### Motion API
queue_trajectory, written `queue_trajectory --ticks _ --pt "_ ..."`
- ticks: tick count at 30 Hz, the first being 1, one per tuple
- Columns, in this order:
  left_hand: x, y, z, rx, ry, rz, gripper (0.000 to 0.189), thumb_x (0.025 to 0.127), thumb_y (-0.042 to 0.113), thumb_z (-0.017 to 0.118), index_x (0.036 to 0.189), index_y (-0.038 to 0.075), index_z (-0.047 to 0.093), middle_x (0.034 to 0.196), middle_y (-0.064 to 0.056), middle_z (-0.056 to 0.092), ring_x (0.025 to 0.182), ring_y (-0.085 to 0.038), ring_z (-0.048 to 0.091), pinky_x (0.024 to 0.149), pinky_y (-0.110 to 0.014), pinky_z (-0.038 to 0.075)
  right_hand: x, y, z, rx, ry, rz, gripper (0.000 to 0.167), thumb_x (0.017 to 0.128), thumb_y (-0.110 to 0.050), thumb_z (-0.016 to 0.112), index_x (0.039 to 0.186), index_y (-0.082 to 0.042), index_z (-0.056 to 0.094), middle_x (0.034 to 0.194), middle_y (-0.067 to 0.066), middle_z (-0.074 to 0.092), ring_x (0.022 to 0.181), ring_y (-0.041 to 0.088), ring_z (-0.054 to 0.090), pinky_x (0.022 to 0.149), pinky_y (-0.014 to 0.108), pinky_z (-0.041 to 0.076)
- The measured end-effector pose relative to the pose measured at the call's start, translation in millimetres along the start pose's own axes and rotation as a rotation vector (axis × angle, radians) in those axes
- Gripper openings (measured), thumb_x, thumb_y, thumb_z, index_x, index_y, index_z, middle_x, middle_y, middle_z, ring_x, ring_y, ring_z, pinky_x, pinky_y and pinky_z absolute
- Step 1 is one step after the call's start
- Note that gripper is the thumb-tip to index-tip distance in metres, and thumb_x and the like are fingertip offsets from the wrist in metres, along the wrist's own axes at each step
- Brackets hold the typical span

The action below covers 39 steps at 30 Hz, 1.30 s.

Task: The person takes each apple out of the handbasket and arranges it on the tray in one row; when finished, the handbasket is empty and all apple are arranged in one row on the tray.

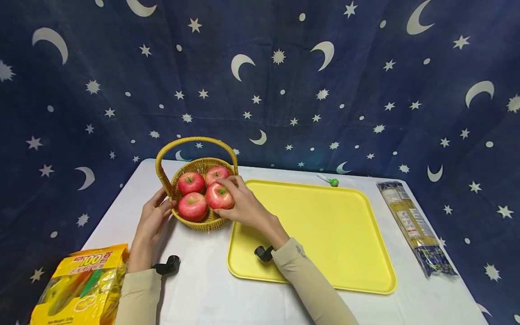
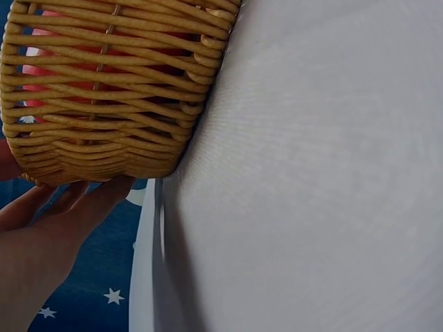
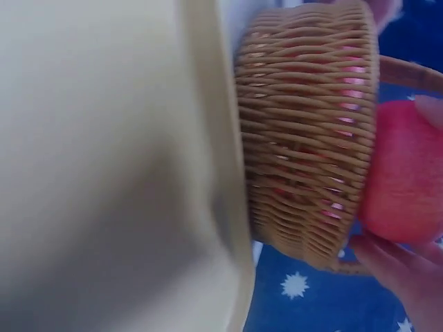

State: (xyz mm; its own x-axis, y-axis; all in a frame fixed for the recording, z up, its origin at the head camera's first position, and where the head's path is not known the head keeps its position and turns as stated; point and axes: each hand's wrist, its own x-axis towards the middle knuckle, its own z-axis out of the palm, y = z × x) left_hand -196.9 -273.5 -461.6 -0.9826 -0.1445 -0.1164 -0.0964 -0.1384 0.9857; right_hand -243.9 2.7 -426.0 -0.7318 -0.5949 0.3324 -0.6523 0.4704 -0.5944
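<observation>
The basket (image 2: 104, 146) is woven of ridged, wicker-like strands with a low sheen; the apples (image 1: 192, 207) are smooth and glossy. The tray (image 1: 321, 239) looks like smooth plastic, the bench (image 1: 211, 280) wears fine-textured matt cloth, and the packet (image 1: 410, 222) along its right edge is shiny, partly clear film.

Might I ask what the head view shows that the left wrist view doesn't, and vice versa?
Only the head view shows the yellow tray, lollipop, long packet, yellow bag, and the right hand holding an apple.
Only the left wrist view shows red through gaps in the basket.
Both show the basket, left hand, tablecloth and starry curtain.
</observation>
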Motion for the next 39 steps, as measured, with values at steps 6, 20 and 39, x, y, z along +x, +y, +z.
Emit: queue_trajectory --ticks 6,20,39 --pt "0.2 0.9 0.0 0.002 -0.010 0.002 0.069 0.103 -0.001 0.046 0.165 0.005 0.015 0.171 -0.019 0.016 0.125 -0.008 0.048 0.092 -0.008 0.050 -19.9 -6 -13 0.112 0.083 0.044 0.077 0.083 -0.028 0.087 0.149 -0.021 0.049 0.140 0.008 0.044 0.120 0.025 0.059 0.103 0.039 0.055" --pt "0.8 3.5 -2.0 0.023 -0.014 -0.004 0.070 0.104 0.000 0.045 0.166 0.007 0.013 0.172 -0.017 0.014 0.138 -0.016 0.039 0.092 -0.007 0.049 -54.2 11 -36 0.130 0.198 0.144 0.076 0.079 -0.027 0.089 0.145 -0.018 0.054 0.138 0.004 0.050 0.124 0.023 0.056 0.105 0.044 0.054" --pt "1.0 -1.0 1.9 0.014 0.022 -0.015 0.068 0.106 0.006 0.049 0.166 0.009 0.017 0.170 -0.019 0.020 0.140 -0.016 0.040 0.092 -0.007 0.048 -68.7 45 -33 0.128 0.207 0.298 0.076 0.075 -0.029 0.092 0.141 -0.014 0.058 0.129 0.010 0.055 0.118 0.029 0.058 0.102 0.048 0.054"
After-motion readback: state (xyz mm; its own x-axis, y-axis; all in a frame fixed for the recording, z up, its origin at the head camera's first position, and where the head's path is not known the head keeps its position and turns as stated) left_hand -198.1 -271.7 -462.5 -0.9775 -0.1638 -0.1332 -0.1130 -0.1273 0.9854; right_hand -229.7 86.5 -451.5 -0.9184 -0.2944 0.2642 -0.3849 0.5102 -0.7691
